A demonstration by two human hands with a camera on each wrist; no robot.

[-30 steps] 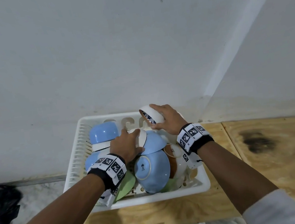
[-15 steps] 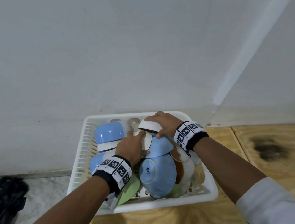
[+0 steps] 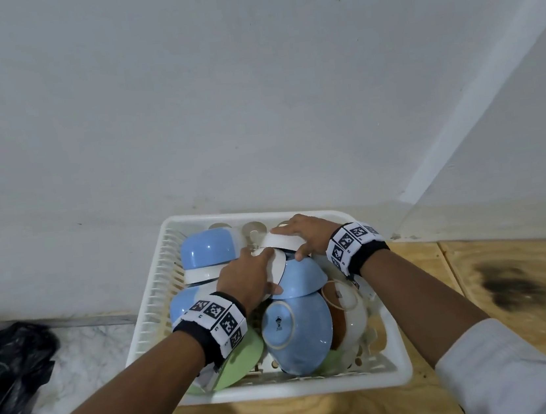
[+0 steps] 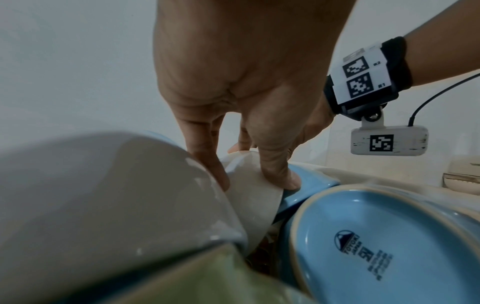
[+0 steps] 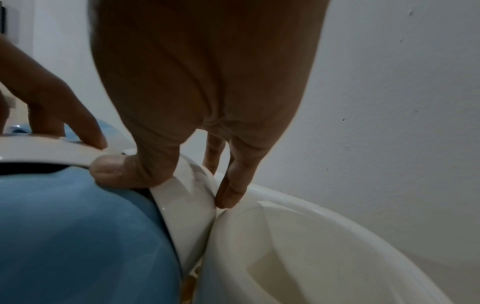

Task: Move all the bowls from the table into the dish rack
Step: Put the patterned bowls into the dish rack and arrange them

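A small white bowl (image 3: 282, 240) is gripped upside down by the right hand (image 3: 306, 235), directly beneath its palm at the far end of the dish rack (image 3: 399, 368). Another white bowl (image 3: 277, 270), tilted on edge, is clasped by the left hand (image 3: 246, 279), just beside it.

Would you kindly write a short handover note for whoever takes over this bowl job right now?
Left hand: grips a small white bowl standing on edge in the middle of the dish rack.
Right hand: holds another white bowl, mouth down, at the rack's back, thumb against the blue bowl below.
Done: the rack holds blue, white, green and brown-lined bowls; no bowl shows on the visible wooden table.
Left: settle both white bowls, release them, then check the table outside the view for more.
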